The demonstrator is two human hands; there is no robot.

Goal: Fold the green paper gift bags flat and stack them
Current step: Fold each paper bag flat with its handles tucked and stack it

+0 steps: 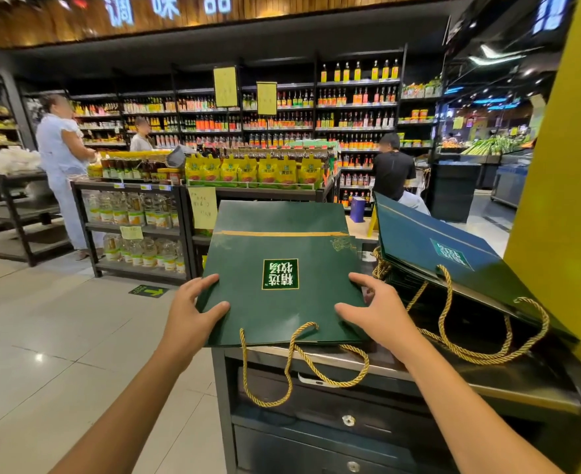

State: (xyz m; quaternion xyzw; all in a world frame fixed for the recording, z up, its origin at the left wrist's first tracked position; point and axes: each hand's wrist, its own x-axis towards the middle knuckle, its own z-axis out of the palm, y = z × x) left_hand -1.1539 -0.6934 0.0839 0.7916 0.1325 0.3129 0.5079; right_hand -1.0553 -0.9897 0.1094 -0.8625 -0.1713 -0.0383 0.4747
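The flattened green bag lay just left of the stack on the surface, its side edges pinched by the left grip and right grip; the right grip sat nearer the stack.

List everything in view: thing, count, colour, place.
Bag: one, dark green, flat on the counter, between the hands.
Bag pile: several, dark green, right of it, top one tilted.
Handles: gold rope, hanging over the counter's front.
Counter: one, black, drawers, nearest.
Pouches: a row, yellow, display table behind.
Shelves: black, full of bottles, back wall.
Shoppers: three, by the shelves.
Pillar: one, yellow, far right.
Left hand: holds the bag's left edge.
Right hand: holds its right edge.
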